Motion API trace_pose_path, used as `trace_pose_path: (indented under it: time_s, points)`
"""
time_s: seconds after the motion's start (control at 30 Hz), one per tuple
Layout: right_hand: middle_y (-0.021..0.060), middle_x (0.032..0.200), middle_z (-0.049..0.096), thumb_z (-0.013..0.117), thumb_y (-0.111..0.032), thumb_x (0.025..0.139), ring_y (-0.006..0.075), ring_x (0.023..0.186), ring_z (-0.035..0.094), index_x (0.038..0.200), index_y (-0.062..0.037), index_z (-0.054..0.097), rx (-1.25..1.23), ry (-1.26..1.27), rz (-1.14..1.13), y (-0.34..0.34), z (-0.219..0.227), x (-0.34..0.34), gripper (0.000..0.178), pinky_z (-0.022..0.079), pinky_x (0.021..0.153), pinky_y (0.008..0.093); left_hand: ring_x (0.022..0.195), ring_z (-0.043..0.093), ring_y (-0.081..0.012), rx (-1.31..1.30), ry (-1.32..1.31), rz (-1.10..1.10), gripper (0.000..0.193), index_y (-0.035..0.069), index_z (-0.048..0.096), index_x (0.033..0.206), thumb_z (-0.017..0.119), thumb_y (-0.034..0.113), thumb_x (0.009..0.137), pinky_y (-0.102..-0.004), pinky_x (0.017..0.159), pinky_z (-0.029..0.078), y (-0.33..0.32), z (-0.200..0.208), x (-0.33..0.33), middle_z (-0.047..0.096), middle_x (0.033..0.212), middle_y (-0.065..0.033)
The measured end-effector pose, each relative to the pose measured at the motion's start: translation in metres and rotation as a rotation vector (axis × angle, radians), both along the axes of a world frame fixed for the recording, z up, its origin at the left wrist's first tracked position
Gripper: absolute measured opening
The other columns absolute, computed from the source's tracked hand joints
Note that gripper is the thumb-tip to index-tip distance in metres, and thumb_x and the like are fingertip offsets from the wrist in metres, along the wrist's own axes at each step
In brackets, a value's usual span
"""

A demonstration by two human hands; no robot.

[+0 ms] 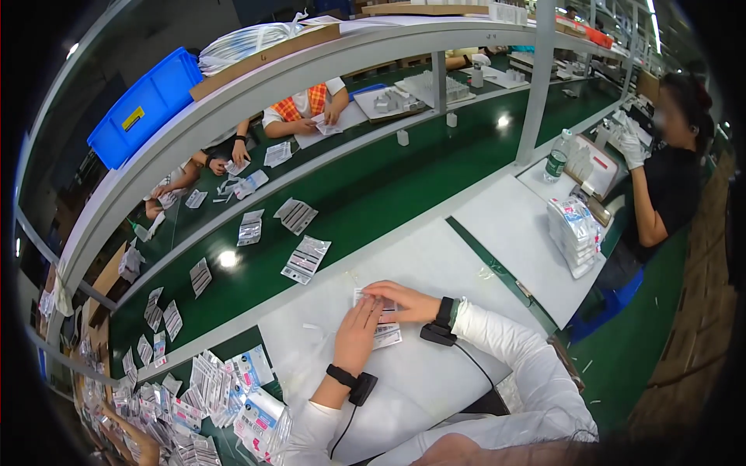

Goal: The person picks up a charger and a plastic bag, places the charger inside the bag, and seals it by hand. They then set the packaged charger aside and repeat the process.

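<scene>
Head view: we see a silvery printed pouch [387, 336] on the white desk [458, 268], a little inside its far edge, partly covered by the left hand [357, 330] and the right hand [402, 301].
Left hand: fingers nearly straight and close together, laid across the pouch.
Right hand: fingers bent over the pouch's upper part; with both palms hidden, we cannot tell how firmly either hand grips.
Pouch feel: we judge it light and thin, easily creased, rather slippery on the smooth desk; hardly fragile, though a hard squeeze may wrinkle it.
Pouch hold: we would pinch a border between thumb and fingertip, or press one end flat while working the other; its lower border shows below the fingers.
Far edge: a rail borders the green belt [365, 194], where loose pouches [306, 259] lie.
Left edge: a heap of pouches [210, 384] crowds it, so we would keep elbow sweeps short there.
Right edge: the widest stretch of white top runs that way, toward the far right corner.
Near edge: two black cords [476, 365] trail from the wrists; we would mind snagging them.
</scene>
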State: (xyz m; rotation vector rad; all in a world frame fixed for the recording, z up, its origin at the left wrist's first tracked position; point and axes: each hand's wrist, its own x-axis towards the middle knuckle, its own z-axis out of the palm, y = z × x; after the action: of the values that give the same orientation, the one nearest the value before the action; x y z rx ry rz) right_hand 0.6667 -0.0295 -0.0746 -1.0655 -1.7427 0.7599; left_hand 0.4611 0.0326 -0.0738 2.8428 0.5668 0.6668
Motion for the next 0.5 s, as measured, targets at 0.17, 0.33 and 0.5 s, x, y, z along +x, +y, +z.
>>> trace_pose_path:
  time_s: [0.17, 0.33, 0.5]
  points:
    - [0.0139, 0.125, 0.055, 0.066, -0.018, 0.088, 0.031, 0.124, 0.048, 0.134, -0.0068, 0.052, 0.045, -0.079, -0.262, -0.001, -0.008, 0.014, 0.049, 0.039, 0.106, 0.0392, 0.126, 0.051, -0.0299, -0.052, 0.014, -0.019, 0.038, 0.011, 0.062, 0.122, 0.052, 0.006, 0.086, -0.0466, 0.104, 0.041, 0.008, -0.019, 0.005, 0.055, 0.136, -0.009]
    - [0.0133, 0.123, 0.056, 0.065, -0.021, 0.088, 0.0316, 0.119, 0.05, 0.122, -0.0066, 0.059, 0.06, -0.156, -0.413, 0.004, -0.021, 0.022, 0.037, 0.04, 0.103, 0.0403, 0.125, 0.053, -0.0323, -0.044, 0.012, -0.067, 0.042, 0.007, 0.062, 0.122, 0.05, 0.0, 0.083, -0.0452, 0.105, 0.04, 0.005, -0.008, 0.009, 0.06, 0.13, -0.0126]
    - [0.0135, 0.12, 0.056, 0.066, -0.017, 0.087, 0.0322, 0.118, 0.049, 0.12, -0.0057, 0.058, 0.106, -0.136, -0.405, 0.007, -0.024, 0.025, 0.037, 0.04, 0.103, 0.0416, 0.133, 0.045, -0.0315, 0.201, 0.051, 0.135, 0.05, 0.009, 0.056, 0.131, 0.049, 0.0, 0.082, -0.0521, 0.109, 0.03, 0.006, 0.0, 0.007, 0.052, 0.14, -0.0125]
